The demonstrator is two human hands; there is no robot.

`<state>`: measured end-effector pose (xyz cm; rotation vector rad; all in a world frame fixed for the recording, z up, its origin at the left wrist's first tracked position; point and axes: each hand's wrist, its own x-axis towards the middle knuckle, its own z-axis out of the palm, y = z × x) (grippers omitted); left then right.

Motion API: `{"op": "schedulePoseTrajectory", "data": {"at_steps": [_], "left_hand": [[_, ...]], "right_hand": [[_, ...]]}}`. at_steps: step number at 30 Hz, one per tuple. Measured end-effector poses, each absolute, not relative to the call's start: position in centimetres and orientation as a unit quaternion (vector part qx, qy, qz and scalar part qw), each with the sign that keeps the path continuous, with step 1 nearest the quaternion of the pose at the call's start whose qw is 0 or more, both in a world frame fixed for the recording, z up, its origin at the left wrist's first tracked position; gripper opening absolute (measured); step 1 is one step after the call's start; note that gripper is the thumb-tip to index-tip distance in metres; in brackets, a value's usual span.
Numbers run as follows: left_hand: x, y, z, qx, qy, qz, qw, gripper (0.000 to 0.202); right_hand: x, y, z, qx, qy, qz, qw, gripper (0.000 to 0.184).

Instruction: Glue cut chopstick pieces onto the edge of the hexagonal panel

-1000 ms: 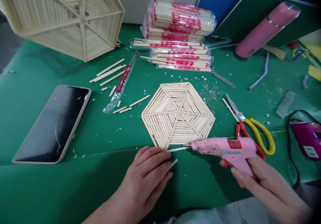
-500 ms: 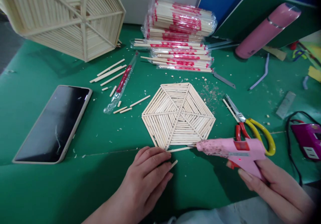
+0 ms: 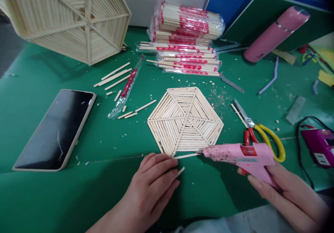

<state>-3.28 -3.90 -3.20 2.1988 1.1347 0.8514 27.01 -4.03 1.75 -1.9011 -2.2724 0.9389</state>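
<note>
A flat hexagon panel of wooden sticks (image 3: 186, 119) lies on the green table. Below its lower left corner, my left hand (image 3: 159, 180) is closed on a thin wooden stick (image 3: 186, 155) that runs along the panel's bottom edge. A second short stick (image 3: 181, 171) pokes out from between its fingers. My right hand (image 3: 276, 191) grips a pink hot glue gun (image 3: 241, 156) by the handle. The gun's nozzle meets the right end of the first stick, close to the panel's lower right corner. Its trigger is partly hidden by my fingers.
Scissors (image 3: 253, 125) lie just behind the glue gun. A phone (image 3: 56, 130) rests at left, with loose stick pieces (image 3: 114, 78) beyond it. Wrapped chopstick packs (image 3: 188, 34) are piled at the back, between a large stick-built hexagonal piece (image 3: 87, 20) and a pink flask (image 3: 276, 34).
Both hands, the glue gun and the stick hold nearly the same place. The view has shifted very slightly.
</note>
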Motion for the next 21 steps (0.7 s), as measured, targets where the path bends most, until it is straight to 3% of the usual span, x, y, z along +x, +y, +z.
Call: {"op": "schedulePoseTrajectory", "data": {"at_steps": [7, 21], "left_hand": [[-3.4, -4.1, -3.2, 0.811, 0.423, 0.31, 0.259, 0.026], [-3.5, -4.2, -3.3, 0.816, 0.422, 0.3, 0.259, 0.026]], "right_hand": [[25.7, -1.8, 2.5, -0.589, -0.708, 0.389, 0.006, 0.025], [26.2, 0.5, 3.3, -0.596, -0.681, 0.425, 0.0, 0.031]]}}
